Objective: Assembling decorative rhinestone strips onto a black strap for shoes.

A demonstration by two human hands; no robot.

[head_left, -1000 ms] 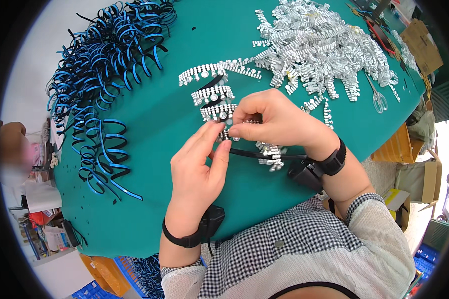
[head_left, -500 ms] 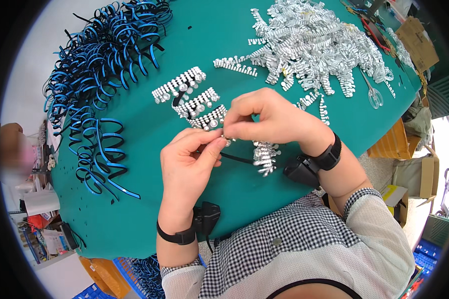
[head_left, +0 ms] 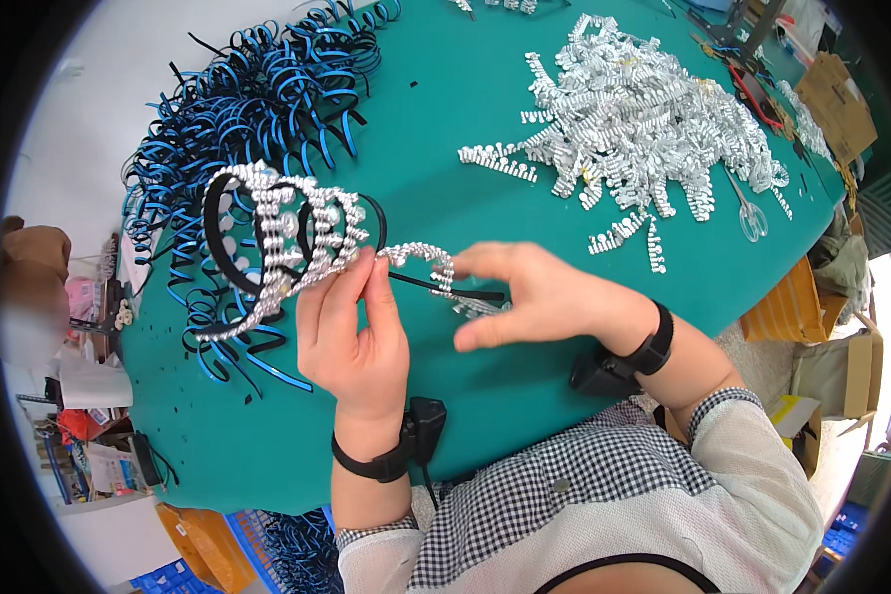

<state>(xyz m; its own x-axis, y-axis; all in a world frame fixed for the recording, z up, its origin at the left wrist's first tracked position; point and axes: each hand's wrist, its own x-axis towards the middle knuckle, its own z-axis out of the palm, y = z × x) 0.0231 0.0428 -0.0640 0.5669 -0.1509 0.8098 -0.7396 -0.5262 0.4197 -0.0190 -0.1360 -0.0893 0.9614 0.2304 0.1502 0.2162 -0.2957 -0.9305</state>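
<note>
My left hand is closed, its thumb and fingers pinching a coiled black strip edged with silver rhinestone trim. The wide loops of this strip stand up to the left of the hand, above the table. From the pinch, a shorter length of silver trim and a narrow black band run right. My right hand is open, with thumb and fingers spread around the loose end of that length. Whether its fingertips touch the end I cannot tell; the hand is slightly blurred.
Coiled blue-and-black ribbons lie heaped on the green table at the far left. A large pile of silver trim lies far right, with clear-handled scissors beside it. Below the left edge stands a blue basket.
My left hand has raised the coiled strip up and left off the table. My right hand has moved away from the left and its fingers have spread. The whole view has shifted slightly.
</note>
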